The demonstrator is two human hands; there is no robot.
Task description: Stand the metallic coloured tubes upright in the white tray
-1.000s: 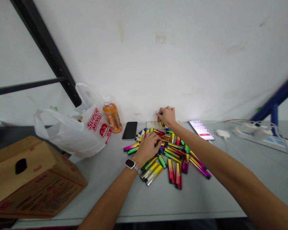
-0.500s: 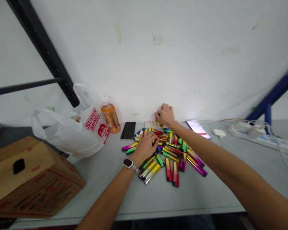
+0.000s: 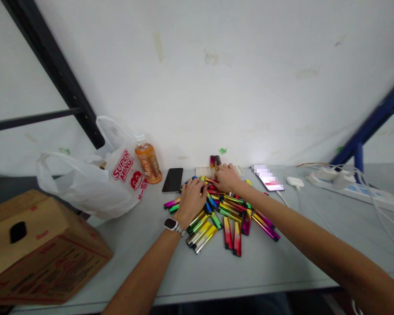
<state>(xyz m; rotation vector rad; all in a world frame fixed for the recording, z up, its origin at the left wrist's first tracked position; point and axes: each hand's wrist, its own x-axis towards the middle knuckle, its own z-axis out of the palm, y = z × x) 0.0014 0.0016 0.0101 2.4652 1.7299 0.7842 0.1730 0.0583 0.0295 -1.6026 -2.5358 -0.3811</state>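
A loose pile of shiny metallic lighters (image 3: pixel 230 208) in mixed colours lies in the middle of the table. My left hand (image 3: pixel 193 197) rests on the pile's left side, fingers curled, thumb and forefinger close around a lighter's dark end. At the back of the pile, my right hand (image 3: pixel 229 178) has its fingers bent down among the lighters; what is in them is hidden. Behind it, a pale tray with small holes (image 3: pixel 202 171) lies against the wall, partly covered by that hand. A few upright lighters (image 3: pixel 212 161) stand at the tray.
A black phone (image 3: pixel 173 180), an orange drink bottle (image 3: pixel 148 161) and a white plastic bag (image 3: pixel 85 186) are left of the pile. A cardboard box (image 3: pixel 49 245) stands front left. To the right are a lit phone (image 3: pixel 269 178), a white charger (image 3: pixel 294 182) and a power strip (image 3: pixel 357 189) with cables.
My right hand has come down from the upright lighters at the tray to the back of the pile. My left hand has stayed on the pile, its fingers shifting slightly. The view has moved a little.
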